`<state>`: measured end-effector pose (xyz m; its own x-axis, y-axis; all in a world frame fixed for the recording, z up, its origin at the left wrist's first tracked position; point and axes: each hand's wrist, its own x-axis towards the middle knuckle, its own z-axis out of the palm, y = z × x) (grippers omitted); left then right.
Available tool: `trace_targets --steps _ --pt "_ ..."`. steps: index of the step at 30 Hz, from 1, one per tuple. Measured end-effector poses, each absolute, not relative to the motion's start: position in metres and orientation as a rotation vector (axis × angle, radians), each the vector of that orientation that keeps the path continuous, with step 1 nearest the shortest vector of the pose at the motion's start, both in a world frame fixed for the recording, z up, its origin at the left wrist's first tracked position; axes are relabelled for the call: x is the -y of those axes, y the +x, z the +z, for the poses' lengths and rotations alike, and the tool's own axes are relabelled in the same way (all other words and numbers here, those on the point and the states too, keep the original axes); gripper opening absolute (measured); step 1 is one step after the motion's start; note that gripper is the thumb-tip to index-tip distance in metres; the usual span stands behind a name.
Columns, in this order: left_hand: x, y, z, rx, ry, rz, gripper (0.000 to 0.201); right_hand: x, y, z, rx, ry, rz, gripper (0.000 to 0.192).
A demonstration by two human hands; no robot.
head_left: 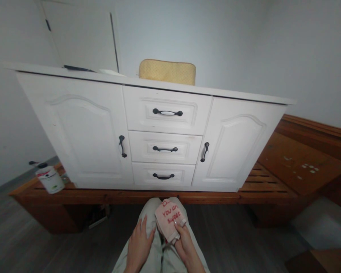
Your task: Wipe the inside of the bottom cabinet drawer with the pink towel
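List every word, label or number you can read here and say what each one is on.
"You ar" over a second line that looks like "Sweet", in red on the pink cloth held in the right hand.
White canister on the wooden platform: its label print is too small to read.
Nothing else carries text.

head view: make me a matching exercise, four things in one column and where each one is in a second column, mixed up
Things:
1. pink cloth
2. yellow cushion
3. white canister
4. left hand

Places:
A. on the wooden platform, left of the cabinet
B. flat on the person's thigh, holding nothing
C. on top of the white cabinet, against the wall
D. held in the right hand over the lap

Pairs: 1-D, 2-C, 3-A, 4-B

The right hand grips the cloth at its lower end. The white cabinet stands on the wooden platform.
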<state>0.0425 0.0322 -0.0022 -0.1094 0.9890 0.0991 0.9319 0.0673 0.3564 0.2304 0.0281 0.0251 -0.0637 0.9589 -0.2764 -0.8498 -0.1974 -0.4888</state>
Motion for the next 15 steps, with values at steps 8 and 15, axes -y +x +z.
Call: trace_targets --steps 8,15 --pt "-0.0339 0.0428 -0.0037 -2.171 1.996 0.451 0.067 -0.0278 0.2310 0.0248 0.219 -0.636 1.658 0.052" --pt "-0.0350 0.0421 -0.0069 -2.177 1.981 0.447 0.068 -0.0271 0.2304 0.0306 0.224 -0.617 1.655 0.048"
